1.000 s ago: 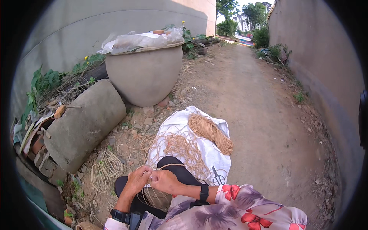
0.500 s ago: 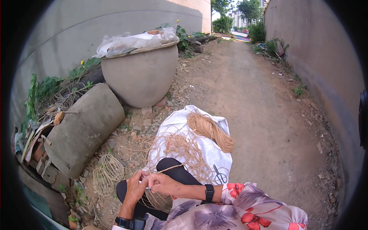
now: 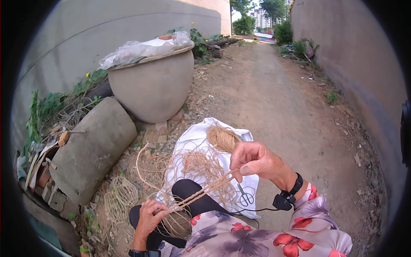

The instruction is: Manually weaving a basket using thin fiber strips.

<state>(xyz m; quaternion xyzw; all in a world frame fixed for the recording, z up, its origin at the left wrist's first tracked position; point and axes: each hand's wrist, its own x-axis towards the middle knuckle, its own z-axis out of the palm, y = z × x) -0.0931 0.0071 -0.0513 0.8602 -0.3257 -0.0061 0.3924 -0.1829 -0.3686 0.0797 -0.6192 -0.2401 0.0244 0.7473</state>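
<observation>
We see a plaited straw cord (image 3: pixel 201 193) stretched taut above the white sack (image 3: pixel 192 143); our right hand (image 3: pixel 257 160) pinches its upper end between thumb and forefinger, and our left hand (image 3: pixel 150 216) closes around its lower end, near the sack's front edge; loose, wiry straw fibres (image 3: pixel 192 165) tangle over the sack, with a coiled bundle (image 3: pixel 222 138) at its far edge and small scissors (image 3: pixel 245 198) at its right edge; beyond the sack stands a rough round clay jar (image 3: pixel 154 85); right of the sack lies an open dirt path (image 3: pixel 299 128).

Village back lane — dirt path (image 3: pixel 274 85), clay jar (image 3: pixel 154 85).
</observation>
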